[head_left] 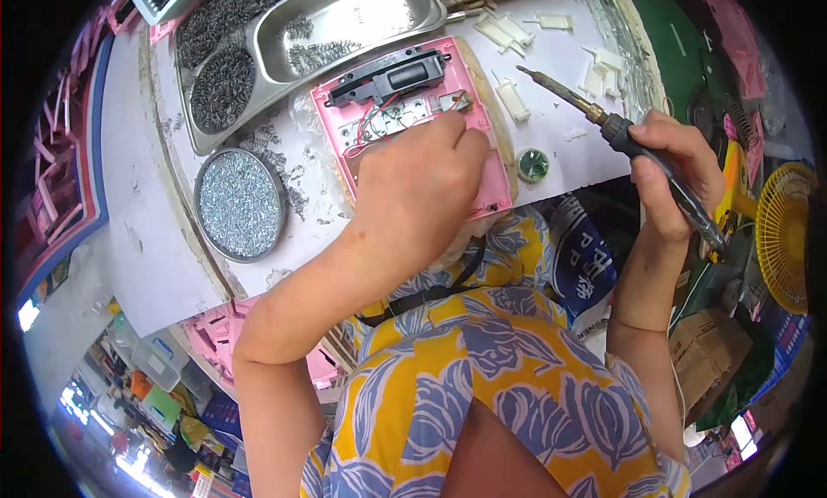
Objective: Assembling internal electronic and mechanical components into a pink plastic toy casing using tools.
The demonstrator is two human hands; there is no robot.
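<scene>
My right hand (676, 175) is wrapped round a dark electric screwdriver (663, 166), raised to the right of the table. Its long bit slants up and left, touching nothing. My left hand (426, 183) reaches over a pink plastic housing (493, 183), its fingers curled together and pointing down at the inside. What the fingertips hold, if anything, is hidden under the hand. Inside the housing lie a long black module (392, 77), a metal plate (388, 121) and thin red and green wires. A small metal part (455, 102) sits just beyond my left fingers.
A round dish of small silvery pieces (239, 203) stands at the left. Behind it, a metal tray (345, 24) holds dark screws and springs. White plastic parts (512, 97) and a small green-filled round container (532, 164) lie right of the housing. A yellow fan (784, 235) stands far right.
</scene>
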